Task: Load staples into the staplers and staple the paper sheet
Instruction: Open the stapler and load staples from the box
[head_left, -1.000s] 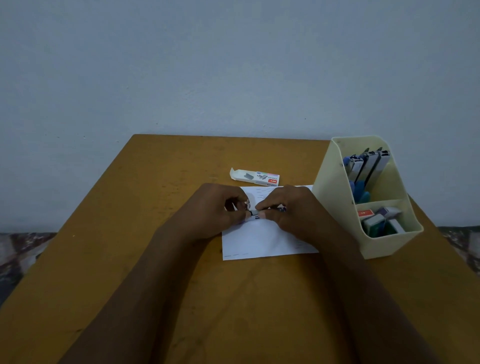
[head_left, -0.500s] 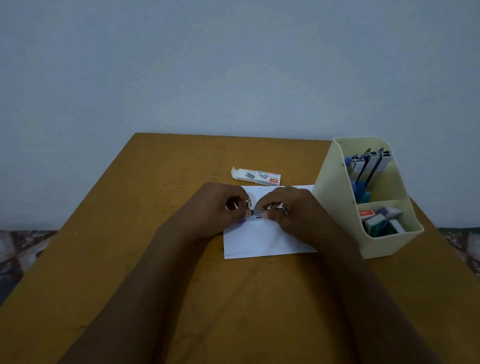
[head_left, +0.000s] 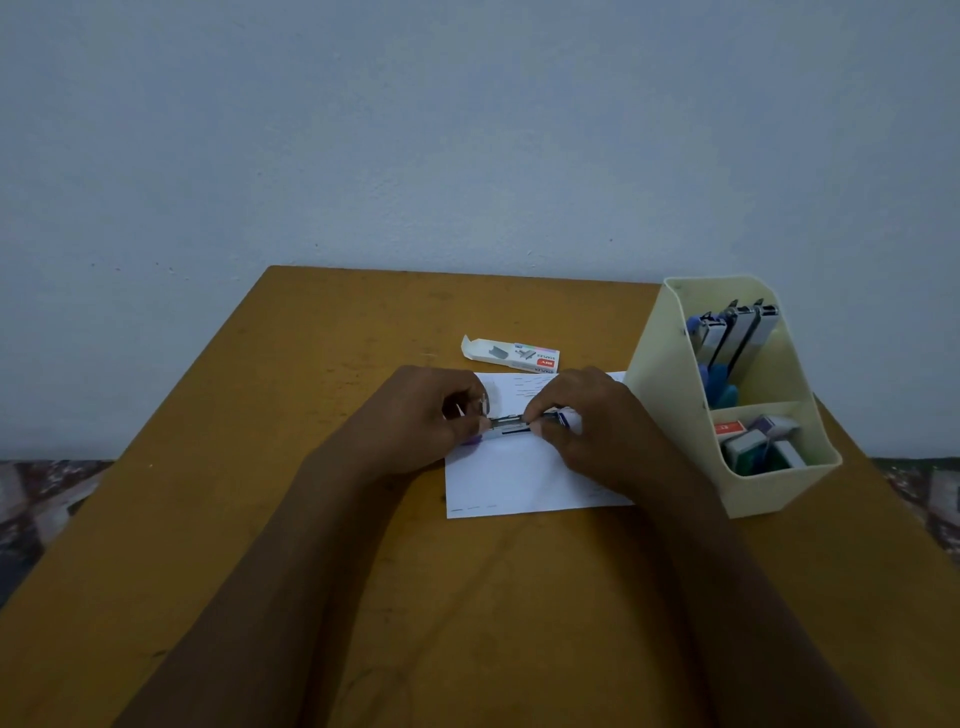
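Note:
A small stapler (head_left: 511, 425) with a bare metal channel lies sideways between my hands, just above the white paper sheet (head_left: 514, 478) on the wooden table. My left hand (head_left: 421, 421) grips its left end with curled fingers. My right hand (head_left: 587, 421) pinches the right part of the stapler with thumb and fingertips. Whether staples sit in the channel I cannot tell. An open staple box (head_left: 511, 354) lies flat behind the sheet.
A cream desk organiser (head_left: 670, 395) stands at the right, touching the sheet's corner. Its rear bin holds several staplers (head_left: 732, 332); its front bin holds small staple boxes (head_left: 756, 441). The brown table (head_left: 311, 519) ends at a pale wall behind.
My hands have drawn slightly apart, so more of the stapler's metal channel shows between them. The sheet, the staple box and the organiser have stayed put.

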